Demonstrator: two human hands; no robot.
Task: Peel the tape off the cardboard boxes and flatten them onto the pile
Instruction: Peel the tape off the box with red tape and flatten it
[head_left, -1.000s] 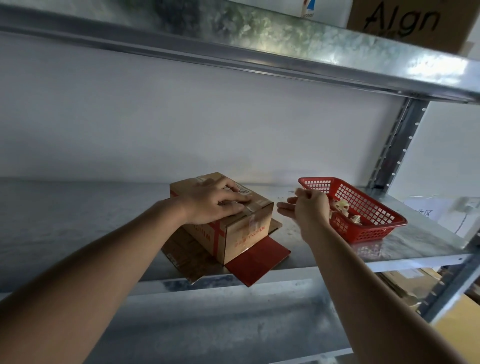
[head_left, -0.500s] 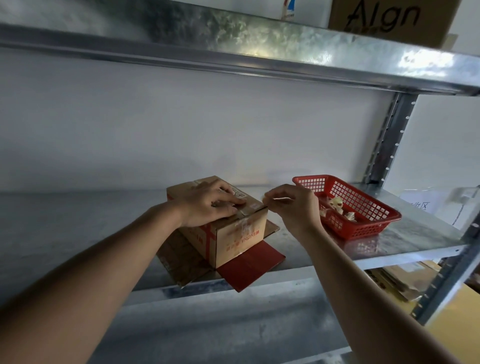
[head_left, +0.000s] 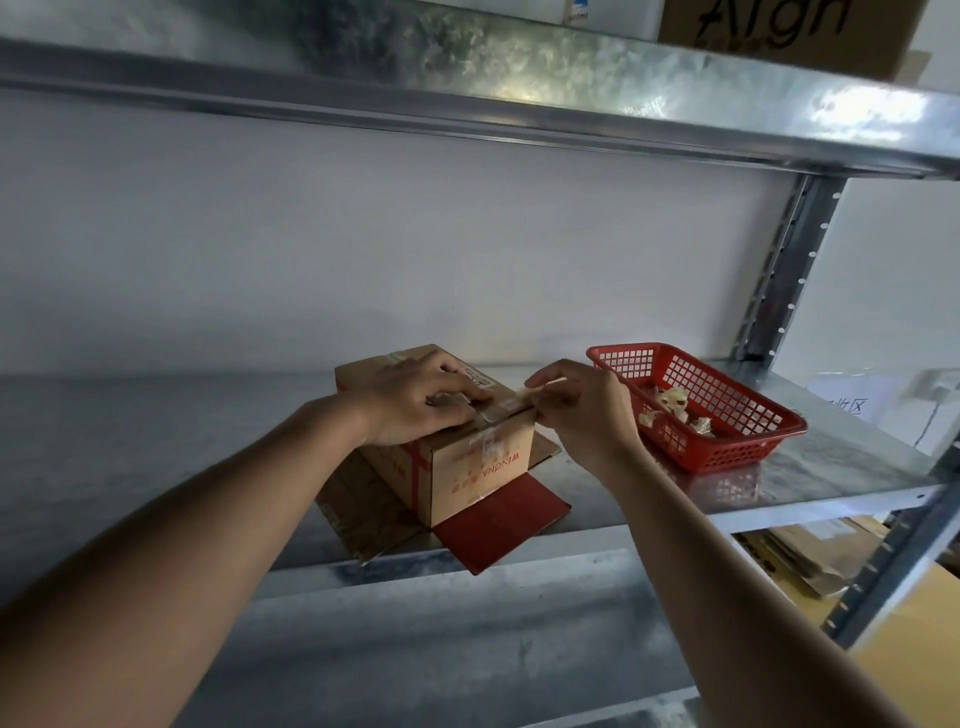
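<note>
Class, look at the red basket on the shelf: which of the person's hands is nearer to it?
Right. The right hand pinches tape at the cardboard box's edge, just beside the red basket; the left hand presses the box top, farther away.

A small brown cardboard box with red print is stood near the shelf's front edge, its bottom flaps splayed flat. Clear tape is partly lifted at its top right edge.

We've got bare forearms all the way into frame, no sleeves, gloves, watch or rings on either the left hand or right hand.
</note>
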